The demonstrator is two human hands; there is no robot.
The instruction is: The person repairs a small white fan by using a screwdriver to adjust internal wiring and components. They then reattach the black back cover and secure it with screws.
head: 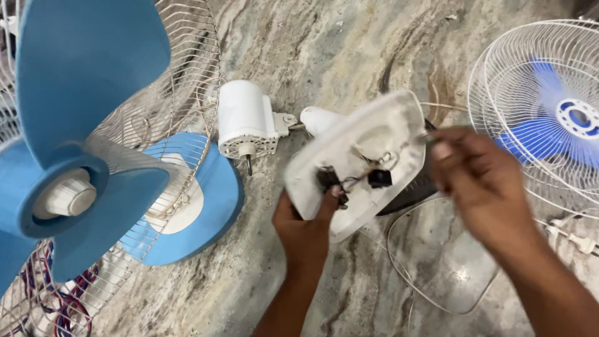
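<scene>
White fan base (368,146) held tilted above the stone floor (349,56), underside up, left hand (306,228) with fingers clamped on its lower edge, right hand (477,178) blurred at its right rim, fingers pinched together, white motor (245,122) just left of it, blue fan blade (75,93) farther left, caged fan (549,106) to its right.

A polished stone floor (324,56), veined grey, cream and brown, fills the frame from top to bottom, with a bright glint of light at lower right. A white-caged fan (549,106) with blue blades lies at the right edge
</scene>
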